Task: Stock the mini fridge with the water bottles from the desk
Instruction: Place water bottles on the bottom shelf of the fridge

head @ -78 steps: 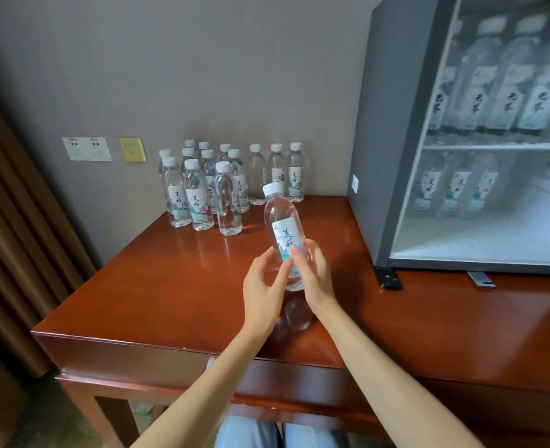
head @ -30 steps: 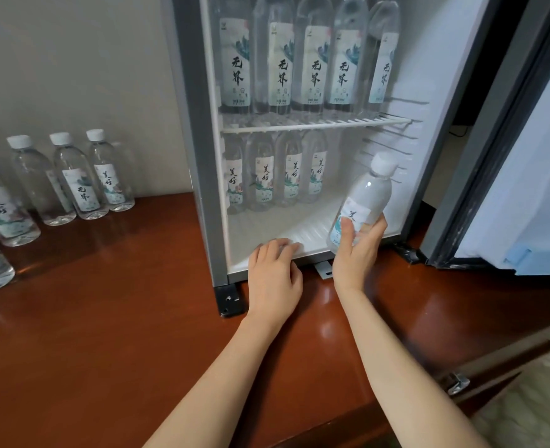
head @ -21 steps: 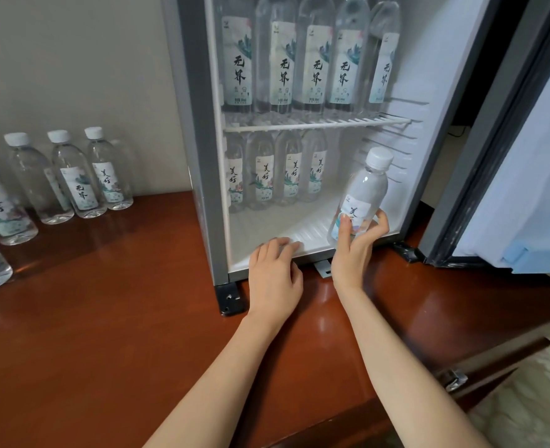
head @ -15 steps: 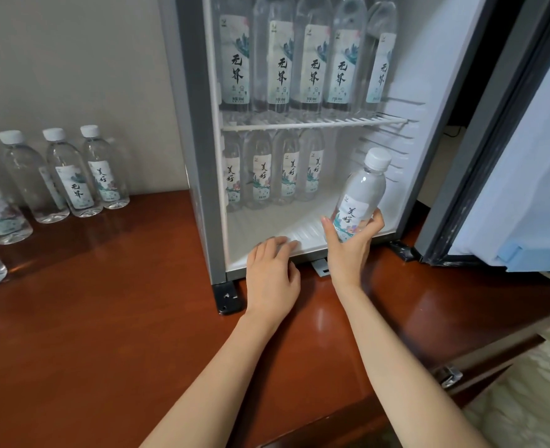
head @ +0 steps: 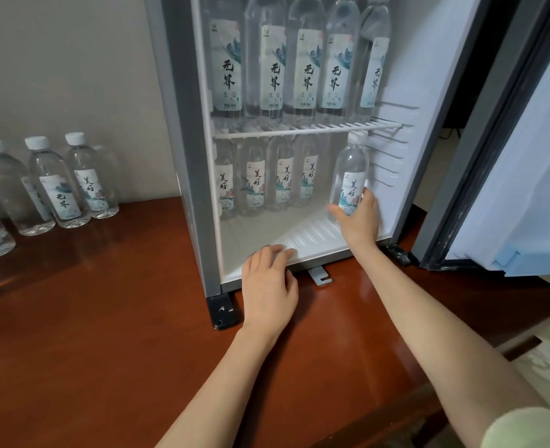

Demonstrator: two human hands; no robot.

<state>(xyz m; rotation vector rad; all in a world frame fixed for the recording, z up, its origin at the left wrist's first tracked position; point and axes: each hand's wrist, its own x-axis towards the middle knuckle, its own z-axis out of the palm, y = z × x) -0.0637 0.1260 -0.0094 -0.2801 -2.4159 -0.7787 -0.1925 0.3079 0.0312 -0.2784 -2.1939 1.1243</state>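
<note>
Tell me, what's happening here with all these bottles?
A person is stocking the open mini fridge. The right hand grips a water bottle inside the lower compartment, right of a row of four bottles at the back. The left hand rests on the fridge's front sill. The wire shelf above holds another row, and more bottles wait on the desk.

The right grip (head: 357, 218) held a water bottle (head: 349, 176) upright by its lower part inside the mini fridge (head: 186, 156), at the right of the lower compartment, its cap just under the wire shelf (head: 299, 130). Four small bottles (head: 255, 179) stood in a row at the back, to its left. Taller bottles (head: 306, 66) lined the shelf above. The left grip (head: 268, 286) lay with relaxed fingers on the fridge's front floor edge. The door (head: 509, 156) stood open at right. More bottles (head: 73, 179) stood on the bench (head: 105, 318) by the wall.
</note>
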